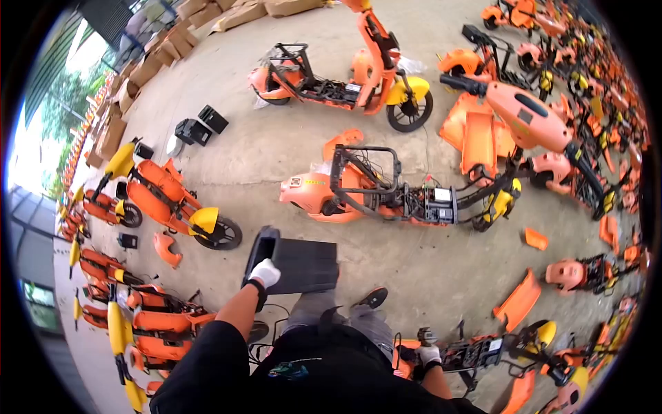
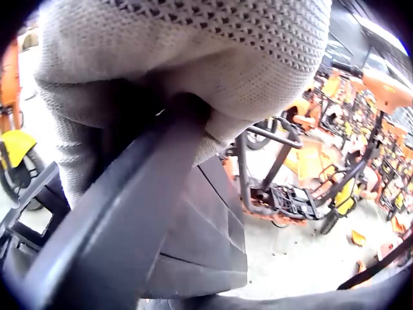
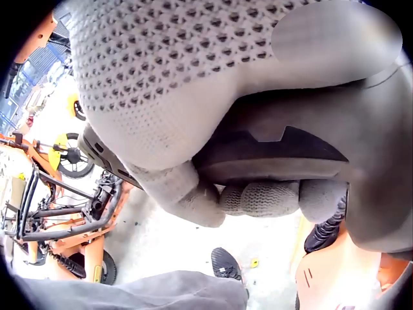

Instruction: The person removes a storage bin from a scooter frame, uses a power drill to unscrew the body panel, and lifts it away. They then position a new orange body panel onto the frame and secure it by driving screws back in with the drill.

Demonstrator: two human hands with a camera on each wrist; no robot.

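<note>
In the head view, my white-gloved left hand [image 1: 265,273] grips the edge of a large black plastic box-like part [image 1: 303,265], held left of my legs. The left wrist view shows the gloved fingers [image 2: 71,142] curled over the thick rim of that black part [image 2: 200,239]. At my right side, my gloved right hand [image 1: 429,355] holds a dark grey object [image 1: 426,336] beside a partly stripped scooter. Up close, the fingers [image 3: 268,199] wrap round the thick dark grey body [image 3: 277,116]; what it is exactly, I cannot tell.
A stripped orange scooter [image 1: 324,196] lies ahead, with another upright scooter [image 1: 372,83] behind. Orange scooters [image 1: 162,193] line the left, and many more crowd the right. Black boxes [image 1: 193,131] and loose orange panels [image 1: 518,300] are on the concrete floor. Cardboard [image 1: 145,69] lies back left.
</note>
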